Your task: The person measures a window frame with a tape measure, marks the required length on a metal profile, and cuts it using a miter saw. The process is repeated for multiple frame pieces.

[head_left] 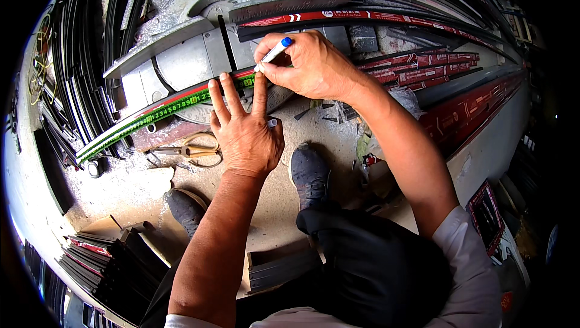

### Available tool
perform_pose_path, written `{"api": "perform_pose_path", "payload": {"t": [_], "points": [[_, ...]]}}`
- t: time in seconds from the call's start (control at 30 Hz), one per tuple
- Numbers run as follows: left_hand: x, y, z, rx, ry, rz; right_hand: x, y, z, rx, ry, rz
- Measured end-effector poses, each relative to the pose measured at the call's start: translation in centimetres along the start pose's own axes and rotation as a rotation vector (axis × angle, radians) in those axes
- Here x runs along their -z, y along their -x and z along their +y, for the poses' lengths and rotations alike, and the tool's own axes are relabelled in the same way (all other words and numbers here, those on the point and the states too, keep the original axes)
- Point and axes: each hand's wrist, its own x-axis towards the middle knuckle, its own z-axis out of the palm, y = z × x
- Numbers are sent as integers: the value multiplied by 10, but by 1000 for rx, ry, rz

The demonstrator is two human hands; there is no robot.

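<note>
A green measuring tape [175,107] lies along a dark strip with a red edge [199,85], which crosses the base of a metal cutting saw. My left hand [244,138] is spread over the tape, fingers stretched out and fingertips on the tape and strip. Beside its thumb side pokes out a small white cylinder [272,123], perhaps a marker cap; what holds it is hidden. My right hand [308,65] pinches a white marker with a blue end [277,50], its tip down at the strip by my left index fingertip.
Gold-handled scissors [196,151] lie on the floor below the tape. The saw's metal fence [160,47] stands behind the strip. Long dark strips [78,44] are stacked at left, red-wrapped ones [423,68] at right. More short strips [90,261] sit at lower left.
</note>
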Motion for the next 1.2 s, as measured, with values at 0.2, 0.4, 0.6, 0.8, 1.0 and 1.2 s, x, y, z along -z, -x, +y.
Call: {"api": "perform_pose_path", "payload": {"t": [0.2, 0.4, 0.6, 0.8, 1.0, 1.2], "points": [[1, 0, 1, 6, -4, -16, -1, -1, 2, -2, -8, 8], [2, 0, 1, 8, -13, -22, -1, 0, 1, -12, 9, 3], [2, 0, 1, 7, -10, -20, -1, -1, 3, -6, -3, 3], [2, 0, 1, 7, -21, -20, -5, -1, 4, 21, -71, 93], [3, -1, 3, 3, -18, -18, 0, 12, -1, 145, -95, 288], [5, 0, 1, 18, -2, -37, 4, 61, -24, -36, -336, 314]]}}
